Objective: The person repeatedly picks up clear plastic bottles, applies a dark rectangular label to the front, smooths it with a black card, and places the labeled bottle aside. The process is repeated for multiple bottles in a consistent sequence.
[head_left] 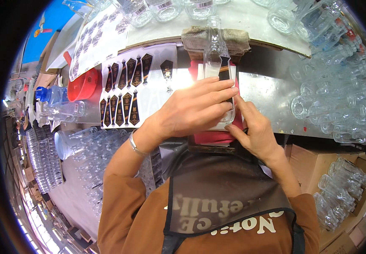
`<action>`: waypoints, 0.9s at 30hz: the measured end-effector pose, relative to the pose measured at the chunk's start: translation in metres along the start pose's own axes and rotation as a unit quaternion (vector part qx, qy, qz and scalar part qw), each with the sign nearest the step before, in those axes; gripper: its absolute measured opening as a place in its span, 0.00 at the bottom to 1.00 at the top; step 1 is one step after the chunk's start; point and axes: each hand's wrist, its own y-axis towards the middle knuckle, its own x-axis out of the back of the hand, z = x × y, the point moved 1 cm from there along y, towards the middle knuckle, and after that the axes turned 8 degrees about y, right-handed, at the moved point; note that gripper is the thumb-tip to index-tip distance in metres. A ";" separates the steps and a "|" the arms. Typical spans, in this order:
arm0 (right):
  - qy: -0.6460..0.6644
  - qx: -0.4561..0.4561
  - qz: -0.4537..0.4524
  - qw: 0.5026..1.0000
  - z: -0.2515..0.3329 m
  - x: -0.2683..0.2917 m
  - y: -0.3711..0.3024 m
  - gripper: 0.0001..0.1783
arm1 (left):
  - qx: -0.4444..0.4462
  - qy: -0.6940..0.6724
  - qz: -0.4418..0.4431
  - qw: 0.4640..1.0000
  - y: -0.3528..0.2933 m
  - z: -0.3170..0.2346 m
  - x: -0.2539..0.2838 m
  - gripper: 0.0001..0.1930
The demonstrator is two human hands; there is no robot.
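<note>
Handling smooth, clear glass in one long-necked bottle [214,53], bearing one black, gold-striped label [225,70]. Laid neck over coarse, folded beige cloth [193,38], body over red padding [212,138]. Counted at left: one pale, flat sheet [151,101], two rows of kite-shaped black labels [126,103]. Lying under the left hand [193,103], spread flat, fingers straight; gripped near its base by the right hand [256,129].

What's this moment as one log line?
left hand: laid across glass bottle; right hand: at its base; black label: on bottle; folded cloth: under neck

Glossy, smooth bottle [215,50] on rough cloth [237,39]
</note>
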 end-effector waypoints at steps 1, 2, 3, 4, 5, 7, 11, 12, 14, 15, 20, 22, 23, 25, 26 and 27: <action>0.020 0.003 0.012 1.000 -0.003 0.005 0.001 0.38 | 0.017 -0.022 -0.002 1.000 -0.001 -0.005 0.002 0.15; 0.067 -0.030 0.031 0.997 -0.007 0.013 0.001 0.34 | 0.034 -0.044 -0.005 0.998 -0.001 -0.011 0.007 0.15; 0.115 -0.063 0.051 0.990 -0.010 0.021 0.003 0.31 | 0.052 -0.066 -0.007 0.996 -0.001 -0.017 0.011 0.16; 0.151 -0.076 0.018 0.985 -0.011 0.026 0.008 0.25 | 0.058 -0.084 0.005 0.995 -0.005 -0.021 0.016 0.15; 0.185 -0.145 0.012 0.972 -0.009 0.032 0.016 0.21 | 0.111 -0.068 -0.016 0.991 -0.004 -0.020 0.019 0.15; 0.204 -0.191 -0.038 0.959 -0.010 0.037 0.042 0.19 | 0.211 -0.038 -0.058 0.975 0.002 -0.015 0.019 0.15; 0.200 -0.101 -0.041 0.974 -0.018 0.027 0.097 0.27 | 0.381 -0.139 -0.065 0.912 0.002 -0.013 -0.011 0.27; 0.180 -0.136 -0.016 0.974 -0.020 0.027 0.106 0.28 | 0.367 -0.139 -0.068 0.917 -0.001 -0.015 -0.013 0.30; 0.153 -0.143 -0.007 0.978 -0.018 0.024 0.113 0.30 | 0.338 -0.123 -0.075 0.930 -0.009 -0.014 -0.021 0.32; 0.144 -0.117 -0.022 0.982 -0.016 0.022 0.114 0.30 | 0.324 -0.114 -0.080 0.936 -0.012 -0.014 -0.023 0.33; 0.052 -0.101 -0.048 0.992 0.001 0.019 0.118 0.36 | 0.334 -0.150 -0.103 0.925 -0.017 -0.026 -0.026 0.32; 0.006 -0.128 -0.031 0.991 0.006 0.021 0.124 0.37 | 0.341 -0.133 -0.111 0.924 -0.015 -0.023 -0.026 0.32; -0.016 -0.141 -0.023 0.990 0.008 0.022 0.127 0.38 | 0.345 -0.124 -0.116 0.923 -0.013 -0.021 -0.026 0.32; -0.024 -0.156 -0.018 0.987 0.007 0.022 0.131 0.40 | 0.352 -0.140 -0.118 0.918 -0.012 -0.018 -0.027 0.31; -0.024 -0.159 -0.011 0.987 0.006 0.023 0.132 0.40 | 0.355 -0.147 -0.119 0.916 -0.011 -0.017 -0.027 0.31; -0.025 -0.161 -0.005 0.987 0.004 0.024 0.133 0.40 | 0.357 -0.156 -0.119 0.913 -0.010 -0.017 -0.025 0.31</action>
